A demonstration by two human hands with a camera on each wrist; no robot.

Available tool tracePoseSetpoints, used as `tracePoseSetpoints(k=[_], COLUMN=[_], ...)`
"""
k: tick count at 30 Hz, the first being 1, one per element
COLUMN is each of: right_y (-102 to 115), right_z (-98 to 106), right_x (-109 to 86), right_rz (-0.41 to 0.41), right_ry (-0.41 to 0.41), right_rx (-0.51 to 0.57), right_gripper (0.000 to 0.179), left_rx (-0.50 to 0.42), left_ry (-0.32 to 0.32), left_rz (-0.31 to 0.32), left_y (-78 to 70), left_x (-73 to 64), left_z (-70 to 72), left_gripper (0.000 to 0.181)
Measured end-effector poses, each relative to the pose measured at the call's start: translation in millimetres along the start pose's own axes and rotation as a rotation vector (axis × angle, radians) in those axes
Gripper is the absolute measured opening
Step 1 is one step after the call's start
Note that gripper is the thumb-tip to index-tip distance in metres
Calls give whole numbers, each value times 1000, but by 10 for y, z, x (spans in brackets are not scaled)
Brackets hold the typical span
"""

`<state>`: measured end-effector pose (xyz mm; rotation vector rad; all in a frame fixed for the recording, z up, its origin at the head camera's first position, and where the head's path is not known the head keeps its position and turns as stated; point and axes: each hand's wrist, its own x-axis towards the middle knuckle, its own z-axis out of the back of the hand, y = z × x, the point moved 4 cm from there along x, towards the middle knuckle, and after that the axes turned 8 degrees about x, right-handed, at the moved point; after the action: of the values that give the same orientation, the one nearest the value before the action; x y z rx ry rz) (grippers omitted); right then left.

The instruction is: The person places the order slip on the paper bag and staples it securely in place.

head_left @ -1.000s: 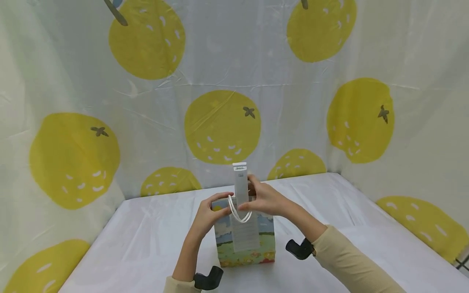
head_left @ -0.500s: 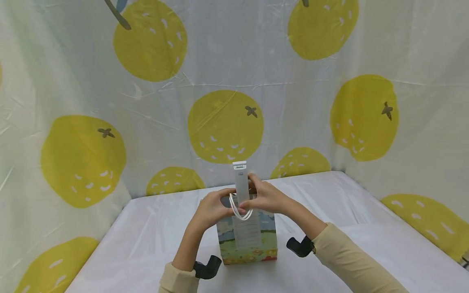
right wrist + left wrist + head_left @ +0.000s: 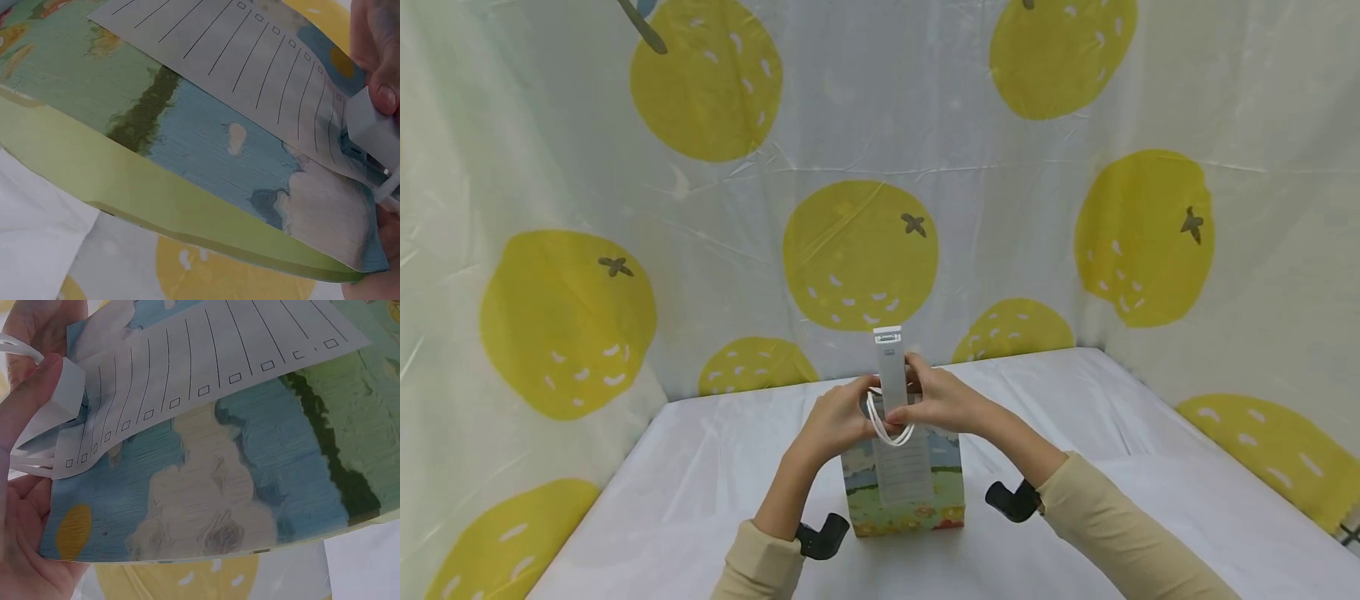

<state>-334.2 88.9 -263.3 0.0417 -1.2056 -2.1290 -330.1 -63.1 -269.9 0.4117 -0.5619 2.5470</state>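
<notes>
A painted paper bag (image 3: pixel 865 504) stands upright before me. A white slip with lines and tick boxes (image 3: pixel 904 471) lies against its front, reaching up to the top edge. My right hand (image 3: pixel 951 402) holds a white stapler (image 3: pixel 891 367) that points upward, its head over the slip's top end and the bag's edge. Fingers of my left hand (image 3: pixel 838 417) are behind the bag's top, and its thumb lies on the stapler head (image 3: pixel 62 400); both hands squeeze there. The white cord handle (image 3: pixel 891 438) droops in front. How far the stapler has closed is hidden.
The bag rests on a table with a white cloth (image 3: pixel 737 483). Behind and at the sides hangs a pale curtain (image 3: pixel 722 208) printed with yellow fruit. A black camera mount sits on each wrist.
My left hand has moved right from the bag's top left, bringing its thumb onto the stapler's lower end. The right hand has kept its grip on the stapler.
</notes>
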Motion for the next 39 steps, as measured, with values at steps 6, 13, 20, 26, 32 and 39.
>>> tracePoseSetpoints(k=[6,13,20,26,32,39], right_y=[49,114,124,144,150,161], right_z=[-21,-78,-118,-179,-208,-221], right_x=[-44,-140,-182,-194,-192,-178], right_rz=[-107,-38,-10,8,13,62], right_ry=[18,-2,-31,-101,-153,-239], right_rx=[-110,-207,-209,-232,-250,-260], right_gripper=[71,62,56,50,58,63], left_rx=[-26,43,102,92,94,112], left_ry=[-21,-67,-65,-96,-140,-245], left_rz=[-10,-78,-130,-135,-150,-182], left_y=[1,-45,-78,-89,-82,-99], left_x=[-29,-92,-96,-127,-123,-102], left_z=[-10,-2,-10,-28,-20,7], left_gripper=[51,50,51,49,49,46])
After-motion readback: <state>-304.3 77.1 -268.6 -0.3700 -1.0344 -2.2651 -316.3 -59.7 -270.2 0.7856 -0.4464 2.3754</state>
